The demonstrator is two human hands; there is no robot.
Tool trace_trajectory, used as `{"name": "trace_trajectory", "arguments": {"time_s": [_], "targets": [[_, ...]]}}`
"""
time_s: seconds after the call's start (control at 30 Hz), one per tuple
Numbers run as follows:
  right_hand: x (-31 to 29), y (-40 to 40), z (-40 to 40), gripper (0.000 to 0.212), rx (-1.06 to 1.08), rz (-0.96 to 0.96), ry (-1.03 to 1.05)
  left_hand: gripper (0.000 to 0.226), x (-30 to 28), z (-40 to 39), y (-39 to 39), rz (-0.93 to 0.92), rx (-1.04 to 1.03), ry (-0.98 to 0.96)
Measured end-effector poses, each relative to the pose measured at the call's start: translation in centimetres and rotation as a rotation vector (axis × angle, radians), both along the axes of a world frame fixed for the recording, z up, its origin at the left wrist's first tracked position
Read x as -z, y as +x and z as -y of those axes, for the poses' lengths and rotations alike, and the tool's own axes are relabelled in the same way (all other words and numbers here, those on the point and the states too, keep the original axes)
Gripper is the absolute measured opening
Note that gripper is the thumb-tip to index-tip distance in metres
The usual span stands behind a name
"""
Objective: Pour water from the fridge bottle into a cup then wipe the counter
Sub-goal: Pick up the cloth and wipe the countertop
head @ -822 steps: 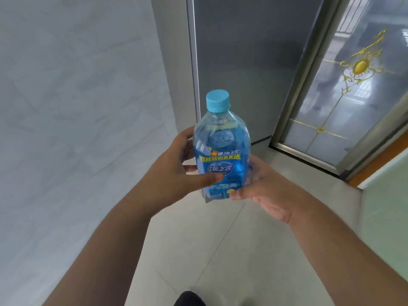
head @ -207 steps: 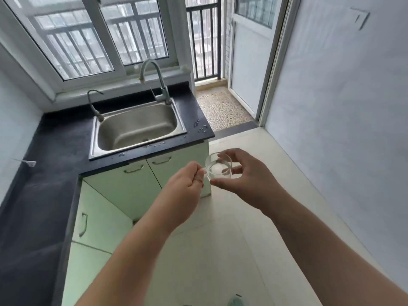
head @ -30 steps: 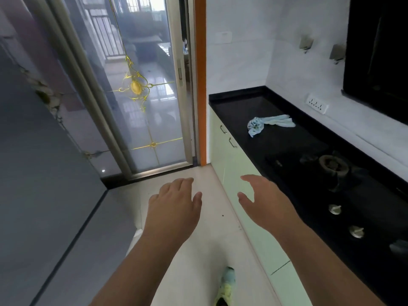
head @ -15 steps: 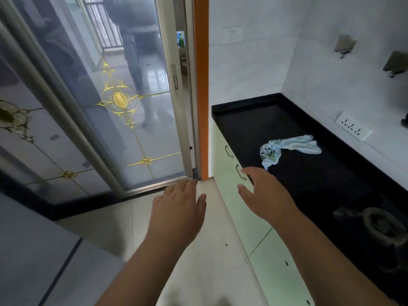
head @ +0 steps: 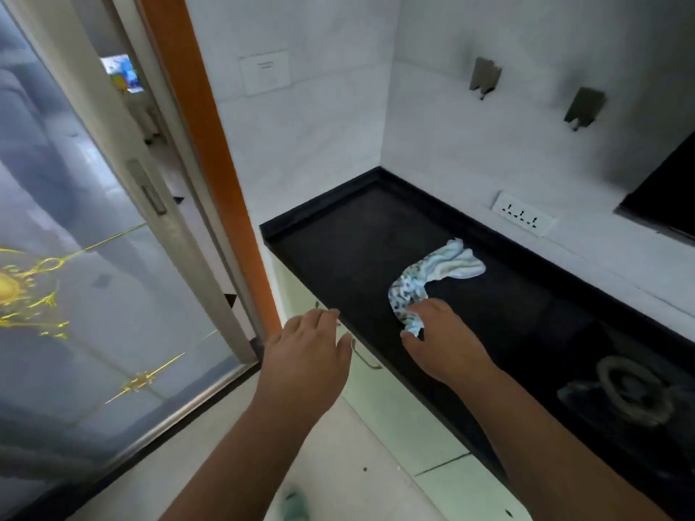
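Far to the left of the grip, a sliding glass door (head: 75, 295) with a gold ornament fills the frame's edge; the ornament is cut off there, and what lies behind the glass is a blur of reflections. An orange door frame (head: 210, 174) runs up between that glass and the white wall. Nearer the grip, the left hand (head: 306, 361) hovers palm down over the floor just off the counter's front edge, fingers straight and slightly spread, holding nothing; it partly covers a metal drawer handle (head: 366, 361) on the pale green cabinet front (head: 391, 411). Just right of it, the right hand (head: 442, 342) reaches over the black counter (head: 338, 250), and its fingertips meet the near, patterned end of the cloth (head: 432, 274). The fingers curl down onto that end, but the back of the hand hides them, so I cannot tell whether they pinch the fabric or only touch it. The cloth stretches up and to the right from the grip, its white towelling end lying flat on the counter, close to the back wall. Farther right of the grip, a white socket strip (head: 522, 218) sits on the wall, with two metal hooks (head: 485, 80) above it. At the far right, a stove burner (head: 632, 392) is dim against the dark surface and hard to make out, and a black panel is cut by the frame. A greenish shape at the bottom edge is too blurred to identify.
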State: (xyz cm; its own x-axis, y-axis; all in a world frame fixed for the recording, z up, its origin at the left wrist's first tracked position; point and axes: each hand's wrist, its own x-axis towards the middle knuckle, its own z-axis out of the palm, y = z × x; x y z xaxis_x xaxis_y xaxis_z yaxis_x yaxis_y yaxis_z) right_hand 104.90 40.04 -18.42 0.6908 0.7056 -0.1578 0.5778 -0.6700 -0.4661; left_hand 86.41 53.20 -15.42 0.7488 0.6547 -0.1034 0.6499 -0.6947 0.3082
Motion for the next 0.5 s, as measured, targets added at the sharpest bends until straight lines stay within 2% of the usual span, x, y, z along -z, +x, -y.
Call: {"name": "trace_trajectory", "arguments": {"time_s": [0.1,0.3,0.5], "targets": [[2.3,2.5,-2.6,0.045,0.05,-0.043,-0.045,0.054,0.4,-3.3,3.2,-0.032,0.086,-0.014],[8.1,8.2,-7.3,0.058,0.13,-0.208,-0.16,0.053,1.8,-6.4,8.6,-0.072,0.183,-0.06],[13.9,12.9,-10.6,0.067,0.144,-0.359,-0.261,0.051,3.6,-7.2,11.8,-0.07,0.193,-0.064]]}}
